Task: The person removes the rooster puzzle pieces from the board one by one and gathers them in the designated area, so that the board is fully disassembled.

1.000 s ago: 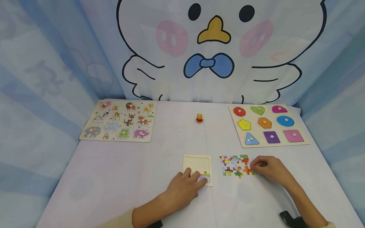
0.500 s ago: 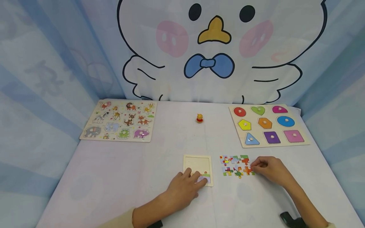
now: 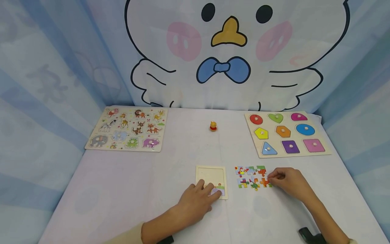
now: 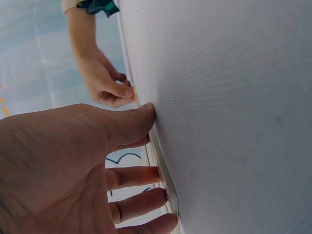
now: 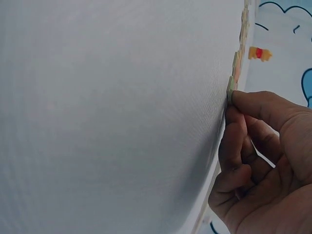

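My left hand (image 3: 195,203) lies over the near part of a small wooden puzzle tray (image 3: 211,173), its fingers spread on the board. Part of the picture in the tray's near right corner shows beside those fingers; the rest is hidden. To the right of the tray, several colourful jigsaw pieces (image 3: 250,170) lie in two rows. At the right end of the near row, my right hand (image 3: 287,181) pinches a jigsaw piece between thumb and fingertips. The right wrist view shows that greenish piece (image 5: 231,88) edge-on at the thumb tip, with the other fingers curled below.
An animal puzzle board (image 3: 128,128) lies at the back left. A board of knobbed shapes (image 3: 287,134) is at the back right. Between them stands a small yellow and red bear figure (image 3: 213,126). A printed curtain (image 3: 182,88) hangs behind the white table.
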{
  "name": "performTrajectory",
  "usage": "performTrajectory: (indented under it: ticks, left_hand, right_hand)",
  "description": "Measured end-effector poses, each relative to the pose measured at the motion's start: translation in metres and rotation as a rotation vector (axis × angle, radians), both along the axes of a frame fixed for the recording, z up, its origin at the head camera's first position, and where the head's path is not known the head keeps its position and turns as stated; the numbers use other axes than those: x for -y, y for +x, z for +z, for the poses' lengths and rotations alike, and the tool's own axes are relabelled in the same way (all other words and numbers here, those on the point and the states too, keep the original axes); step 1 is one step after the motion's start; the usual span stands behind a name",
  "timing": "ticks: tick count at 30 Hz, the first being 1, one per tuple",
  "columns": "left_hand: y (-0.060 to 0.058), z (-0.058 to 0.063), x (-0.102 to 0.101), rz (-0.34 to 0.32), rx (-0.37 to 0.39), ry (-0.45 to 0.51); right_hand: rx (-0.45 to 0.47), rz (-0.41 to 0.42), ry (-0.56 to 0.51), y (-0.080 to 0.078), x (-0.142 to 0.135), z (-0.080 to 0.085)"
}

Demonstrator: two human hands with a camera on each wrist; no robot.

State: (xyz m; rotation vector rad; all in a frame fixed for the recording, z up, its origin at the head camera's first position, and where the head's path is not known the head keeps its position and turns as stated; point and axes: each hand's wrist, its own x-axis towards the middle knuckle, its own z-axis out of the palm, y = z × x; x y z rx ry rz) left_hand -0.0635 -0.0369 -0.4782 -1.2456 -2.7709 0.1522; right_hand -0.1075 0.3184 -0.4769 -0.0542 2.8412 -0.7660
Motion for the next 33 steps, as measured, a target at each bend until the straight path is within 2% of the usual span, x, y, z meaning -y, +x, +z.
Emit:
performTrajectory:
  ticks: [12, 19, 22, 26, 33]
  left_hand:
    - [0.001, 0.001, 0.0, -0.004, -0.018, -0.002]
    - [0.001, 0.002, 0.0, -0.007, -0.018, -0.003]
    - [0.002, 0.002, 0.0, -0.006, -0.029, -0.007]
    - [0.006, 0.001, -0.001, -0.009, -0.071, -0.022]
    - [0.013, -0.002, -0.005, -0.043, -0.178, -0.007]
  right_hand:
    - [-0.016, 0.003, 0.014, 0.002, 0.003, 0.003]
    - [0.0, 0.046, 0.03, 0.0, 0.001, 0.009]
    - [-0.022, 0.062, 0.032, -0.002, 0.004, 0.015]
    - [-0.058, 0.093, -0.004, -0.006, 0.02, 0.024]
    - [-0.078, 0.203, -0.08, -0.013, 0.071, 0.034]
